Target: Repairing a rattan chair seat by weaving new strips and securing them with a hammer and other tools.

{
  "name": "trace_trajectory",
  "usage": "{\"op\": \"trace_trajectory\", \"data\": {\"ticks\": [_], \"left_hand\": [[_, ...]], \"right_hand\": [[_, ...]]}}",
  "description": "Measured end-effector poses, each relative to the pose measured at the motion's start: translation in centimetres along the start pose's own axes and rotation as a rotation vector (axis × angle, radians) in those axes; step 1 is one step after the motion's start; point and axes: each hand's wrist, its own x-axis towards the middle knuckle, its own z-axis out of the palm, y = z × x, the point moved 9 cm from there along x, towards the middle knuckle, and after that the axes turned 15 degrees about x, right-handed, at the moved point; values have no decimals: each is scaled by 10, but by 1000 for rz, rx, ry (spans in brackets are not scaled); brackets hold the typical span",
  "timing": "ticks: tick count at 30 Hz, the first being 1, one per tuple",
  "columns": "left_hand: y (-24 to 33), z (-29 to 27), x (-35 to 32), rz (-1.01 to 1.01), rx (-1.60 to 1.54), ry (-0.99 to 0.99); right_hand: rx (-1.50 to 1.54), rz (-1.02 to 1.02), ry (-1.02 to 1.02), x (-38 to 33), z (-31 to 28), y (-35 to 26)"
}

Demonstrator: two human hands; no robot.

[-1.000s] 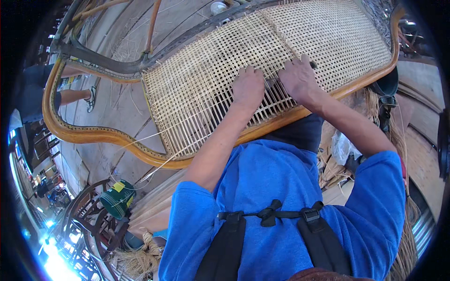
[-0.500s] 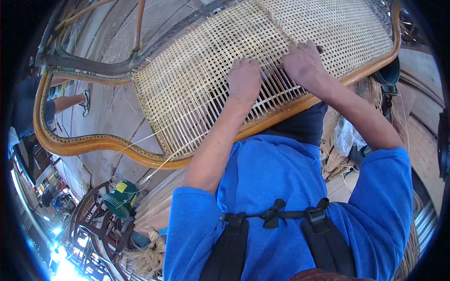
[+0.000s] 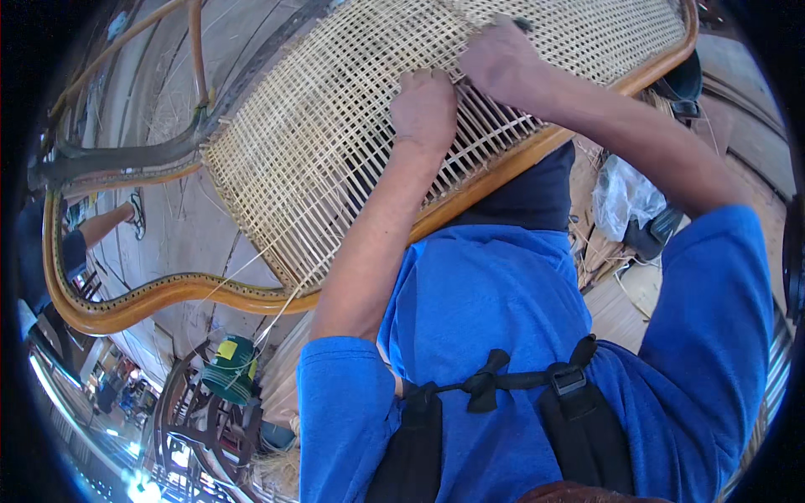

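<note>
A woven cane panel (image 3: 335, 126) fills a curved wooden chair frame (image 3: 537, 147) that lies tilted in front of me. My left hand (image 3: 426, 107) presses down on the weave near its middle, fingers curled over the pale strands. Just to the right and a little higher, my right hand (image 3: 499, 60) pinches cane strands against the panel. Below both hands the weave is looser, with dark gaps between upright strands. Loose cane strands (image 3: 251, 268) trail off the panel's lower left corner. What the fingertips hold is hidden under the hands.
The frame's bent wooden arm (image 3: 126, 302) loops out at the left. A green bucket (image 3: 231, 369) stands on dark chairs at lower left. Another person's leg and sandal (image 3: 117, 220) show at the far left. A plastic bag (image 3: 625, 197) and cane scraps lie at the right.
The view has swung so the panel and both hands sit higher and further right in the picture. Both hands stay on the same spot of the weave.
</note>
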Motion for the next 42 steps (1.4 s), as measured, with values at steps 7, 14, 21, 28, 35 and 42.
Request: {"op": "trace_trajectory", "data": {"ticks": [7, 14, 21, 28, 35, 42], "left_hand": [[58, -31, -34, 536, -535, 194], [88, -23, -35, 866, -915, 127], [90, -18, -36, 933, -1197, -103], [97, -19, -38, 964, -1242, -147], [73, -36, -53, 916, -1178, -6], [-66, -11, -36, 70, -338, -137]], "right_hand": [[506, 183, 83, -54, -59, 53], [822, 583, -511, -47, -51, 60], [662, 219, -688, -22, -26, 39], [357, 248, -647, 14, -35, 45], [526, 86, -379, 29, -44, 18], [512, 275, -947, 8, -19, 3]]}}
